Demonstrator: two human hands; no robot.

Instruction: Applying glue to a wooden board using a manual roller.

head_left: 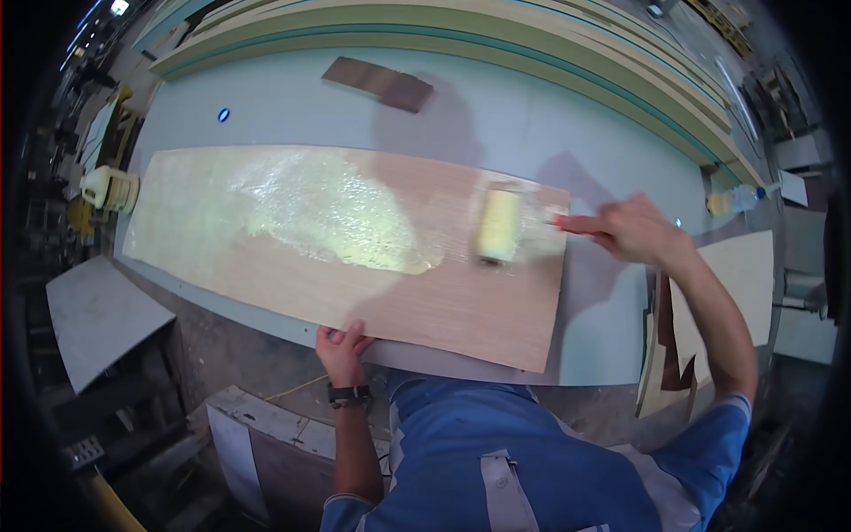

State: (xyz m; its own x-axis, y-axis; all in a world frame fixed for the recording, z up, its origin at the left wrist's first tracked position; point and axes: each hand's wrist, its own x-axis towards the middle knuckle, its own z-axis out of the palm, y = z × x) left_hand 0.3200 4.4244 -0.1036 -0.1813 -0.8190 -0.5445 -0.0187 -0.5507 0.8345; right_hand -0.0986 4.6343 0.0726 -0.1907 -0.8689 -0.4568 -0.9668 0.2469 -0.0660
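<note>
My right hand (634, 230) is wrapped round the red handle of a paint roller (499, 226). Its pale yellow sleeve rests on the right part of a long, thin wooden sheet (479, 310) and is slightly blurred. A wet, milky, glossy liquid (328, 208) covers the sheet's middle and stretches to the left, with a smaller wet patch around the roller. Bare pinkish wood shows along the near right side. At the sheet's near edge, my left hand (341, 350) grips the rim between thumb and fingers; a dark watch is on that wrist.
The sheet lies on a pale table (292, 97). Behind it are a brown wood strip (377, 83) and long stacked boards (496, 31). A jug (111, 189) stands at the left edge, a plastic bottle (737, 199) at the right. Broken sheet pieces (727, 293) lean at the right.
</note>
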